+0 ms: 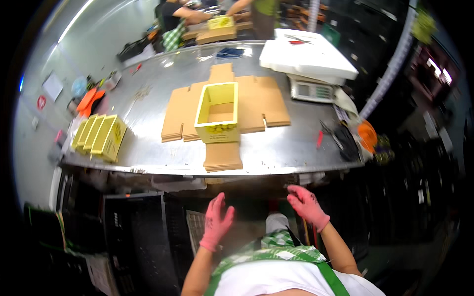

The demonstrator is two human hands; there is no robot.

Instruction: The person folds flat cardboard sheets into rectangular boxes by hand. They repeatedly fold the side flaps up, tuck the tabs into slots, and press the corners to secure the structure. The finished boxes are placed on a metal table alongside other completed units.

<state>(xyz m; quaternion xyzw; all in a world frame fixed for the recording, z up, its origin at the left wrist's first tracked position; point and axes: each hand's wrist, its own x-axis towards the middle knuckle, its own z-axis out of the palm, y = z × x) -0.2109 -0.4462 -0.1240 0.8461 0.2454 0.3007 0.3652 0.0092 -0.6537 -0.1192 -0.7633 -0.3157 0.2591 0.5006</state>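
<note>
Both my hands wear pink gloves and hang in the air short of the table's front edge, holding nothing. My left hand [216, 223] has its fingers raised and the thumb apart. My right hand [308, 207] is half curled, with thumb and fingers apart. Beyond them an open-topped yellow box [217, 129] stands on a stack of flat brown cardboard blanks [264, 101]. Its inside is bare cardboard, and its near side carries a printed picture. Neither hand touches the box or the blanks.
Several yellow box pieces [106, 138] lean together at the table's left. A scale [311, 90] under a white foam lid [308, 54] stands back right. Scissors [332, 134] and a red-handled tool [320, 140] lie at right. A black crate [136, 241] sits below left. Co-workers handle cardboard across the table.
</note>
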